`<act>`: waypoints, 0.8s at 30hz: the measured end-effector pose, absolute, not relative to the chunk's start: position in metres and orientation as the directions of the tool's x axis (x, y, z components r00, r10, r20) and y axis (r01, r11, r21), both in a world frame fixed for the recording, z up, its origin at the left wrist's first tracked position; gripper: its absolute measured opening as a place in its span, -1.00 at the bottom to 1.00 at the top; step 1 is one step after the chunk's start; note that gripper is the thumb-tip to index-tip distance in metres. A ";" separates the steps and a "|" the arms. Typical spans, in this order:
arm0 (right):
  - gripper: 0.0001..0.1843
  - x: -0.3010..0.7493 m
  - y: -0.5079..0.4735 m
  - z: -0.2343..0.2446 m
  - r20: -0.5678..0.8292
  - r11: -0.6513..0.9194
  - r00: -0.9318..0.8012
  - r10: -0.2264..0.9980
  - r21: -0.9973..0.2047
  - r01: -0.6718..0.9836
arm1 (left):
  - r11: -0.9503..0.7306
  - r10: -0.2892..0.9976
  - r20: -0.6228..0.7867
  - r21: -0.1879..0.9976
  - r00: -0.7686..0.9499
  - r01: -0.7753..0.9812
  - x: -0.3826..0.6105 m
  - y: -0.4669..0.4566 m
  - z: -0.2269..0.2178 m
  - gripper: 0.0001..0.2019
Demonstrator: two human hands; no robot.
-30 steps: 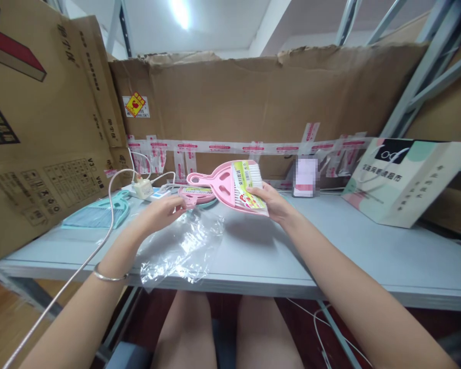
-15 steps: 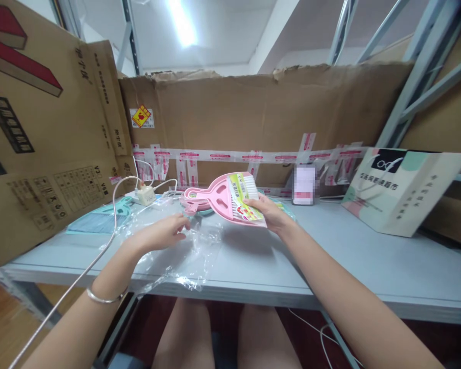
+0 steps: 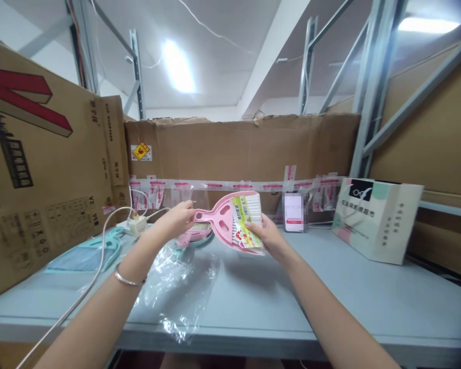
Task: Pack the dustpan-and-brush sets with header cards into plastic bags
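Note:
A pink dustpan (image 3: 226,220) with a white-bristled brush and a colourful label tucked in it is held above the grey table (image 3: 330,287). My right hand (image 3: 267,237) grips its wide end over the label. My left hand (image 3: 179,219) is closed on the tip of the pink handle. A clear plastic bag (image 3: 179,287) lies crumpled on the table under my left arm. More pink and teal dustpans (image 3: 194,237) lie stacked just behind.
A teal dustpan (image 3: 86,255) lies at the left by a white power adapter (image 3: 134,224) and its cable. Cardboard walls stand at the left and back. A paper bag (image 3: 376,218) lies at the right, a small box (image 3: 293,212) beside it.
My left hand rose from the plastic bag on the table and took the dustpan's handle. The view tilted upward and the dustpan lifted slightly.

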State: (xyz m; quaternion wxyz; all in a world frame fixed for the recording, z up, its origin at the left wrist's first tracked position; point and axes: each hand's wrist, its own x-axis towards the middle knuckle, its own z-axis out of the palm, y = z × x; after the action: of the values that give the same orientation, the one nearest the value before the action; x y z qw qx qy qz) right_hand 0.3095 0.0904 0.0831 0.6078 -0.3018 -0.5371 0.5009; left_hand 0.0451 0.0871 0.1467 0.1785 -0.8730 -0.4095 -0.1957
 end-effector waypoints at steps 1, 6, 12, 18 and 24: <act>-0.55 0.310 0.093 0.082 0.364 0.339 -0.049 0.930 -0.903 -0.266 | -0.603 0.632 0.513 -0.146 0.582 0.784 0.050 0.095 0.143 -0.80; -0.55 0.306 0.100 0.074 0.374 0.372 0.037 0.927 -0.900 -0.226 | -0.640 0.579 0.601 -0.084 0.552 0.764 0.071 0.113 0.110 -0.68; -0.54 0.289 0.093 0.067 0.344 0.336 0.013 0.939 -0.909 -0.246 | -0.697 0.508 0.802 0.168 0.314 0.697 0.076 0.111 0.087 -0.64; -0.52 0.275 0.090 0.061 0.254 0.233 -0.039 0.966 -0.930 -0.286 | -0.684 0.488 0.841 0.202 0.234 0.701 0.076 0.105 0.090 -0.77; -0.56 0.267 0.087 0.056 0.214 0.170 -0.091 0.973 -0.923 -0.345 | -0.708 0.464 0.847 0.179 0.260 0.683 0.086 0.099 0.088 -0.82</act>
State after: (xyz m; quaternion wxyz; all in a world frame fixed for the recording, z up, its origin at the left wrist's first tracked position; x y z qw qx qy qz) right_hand 0.2672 0.0869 0.0562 0.5913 -0.3236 -0.4853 0.5569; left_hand 0.0857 0.0990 0.0883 0.1123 -0.7858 -0.3649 -0.4866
